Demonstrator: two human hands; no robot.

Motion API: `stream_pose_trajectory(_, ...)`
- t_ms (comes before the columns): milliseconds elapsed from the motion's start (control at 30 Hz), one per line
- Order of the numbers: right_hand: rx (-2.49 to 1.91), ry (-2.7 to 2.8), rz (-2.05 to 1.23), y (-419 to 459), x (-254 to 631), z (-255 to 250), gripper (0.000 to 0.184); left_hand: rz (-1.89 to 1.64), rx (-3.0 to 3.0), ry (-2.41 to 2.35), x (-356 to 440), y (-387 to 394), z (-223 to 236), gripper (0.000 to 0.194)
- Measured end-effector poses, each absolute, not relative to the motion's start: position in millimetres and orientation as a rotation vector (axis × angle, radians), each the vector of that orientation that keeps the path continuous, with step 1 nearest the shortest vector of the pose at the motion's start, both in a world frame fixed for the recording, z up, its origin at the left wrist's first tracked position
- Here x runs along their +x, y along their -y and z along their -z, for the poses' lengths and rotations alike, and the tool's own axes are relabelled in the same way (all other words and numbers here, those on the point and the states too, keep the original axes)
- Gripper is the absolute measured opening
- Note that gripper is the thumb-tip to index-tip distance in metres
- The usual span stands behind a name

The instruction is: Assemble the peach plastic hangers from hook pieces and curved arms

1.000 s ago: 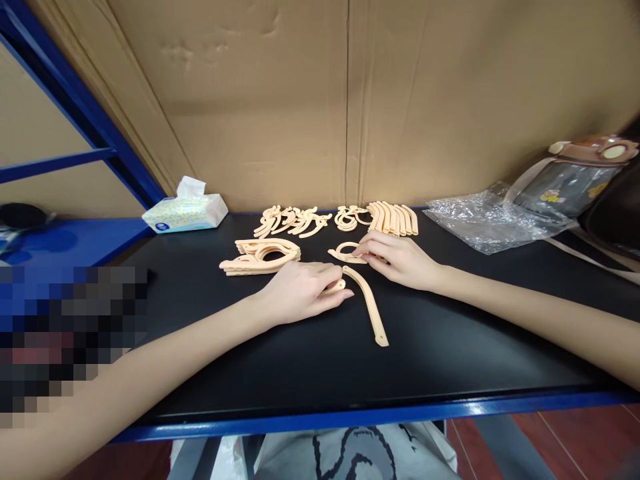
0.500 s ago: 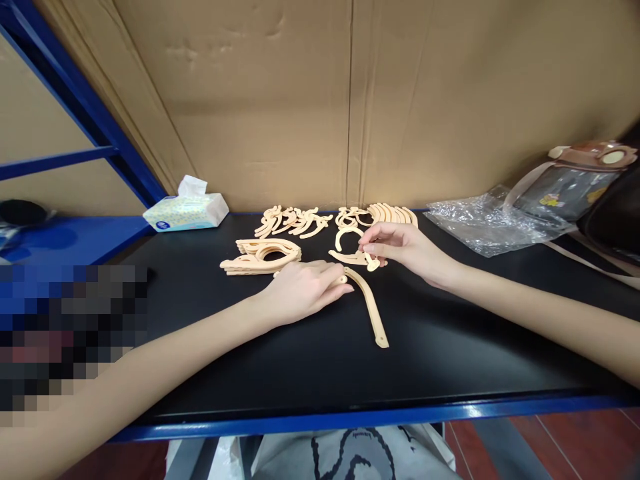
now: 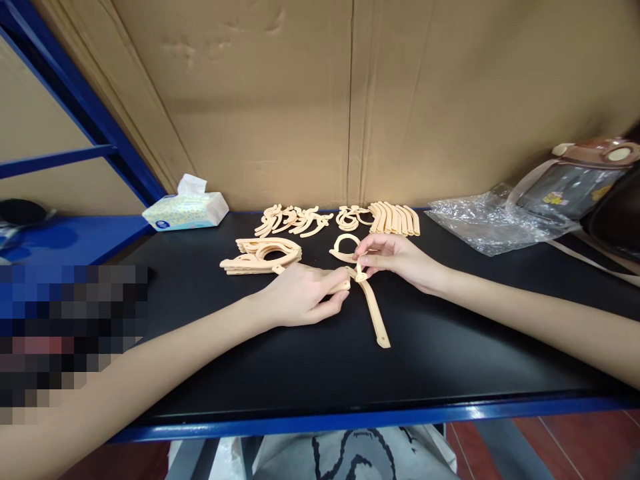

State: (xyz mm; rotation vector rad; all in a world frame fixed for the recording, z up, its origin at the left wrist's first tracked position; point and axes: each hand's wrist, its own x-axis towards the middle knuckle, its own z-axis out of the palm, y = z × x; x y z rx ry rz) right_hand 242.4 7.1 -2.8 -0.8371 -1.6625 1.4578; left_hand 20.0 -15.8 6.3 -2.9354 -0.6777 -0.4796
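Note:
My right hand (image 3: pixel 393 261) pinches a beige plastic hanger hook (image 3: pixel 346 239) by its stem, its round end pointing down. Just left of it, my left hand (image 3: pixel 310 292) is closed around a beige hanger arm (image 3: pixel 341 287), most of which the fingers hide. The hook's round end is close to the tip of that arm; whether they touch I cannot tell. Below the hands, a loose curved hanger arm (image 3: pixel 375 313) lies on the black table. Another beige piece (image 3: pixel 343 257) rests behind the hook, partly covered by my right hand.
Left of centre is a stack of beige hangers (image 3: pixel 263 257). Along the back lie loose hooks (image 3: pixel 353 217), small curved parts (image 3: pixel 295 221) and a row of arms (image 3: pixel 395 219). A tissue pack (image 3: pixel 187 212) stands left; a plastic bag (image 3: pixel 493 223) and bottle (image 3: pixel 560 183) sit right.
My right hand has moved left and slightly down with the hook, bringing its round end close to the arm in my left hand. My left hand has barely shifted.

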Motion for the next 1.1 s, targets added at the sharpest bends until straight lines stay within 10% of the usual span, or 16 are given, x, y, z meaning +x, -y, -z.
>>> stream_pose_trajectory(1100, -0.798, 1.683, -1.511, -11.0, 245.2, 10.0, 0.014, 0.509, -2.849, 0.596, 21.6, 17.4, -8.1, 0.016)
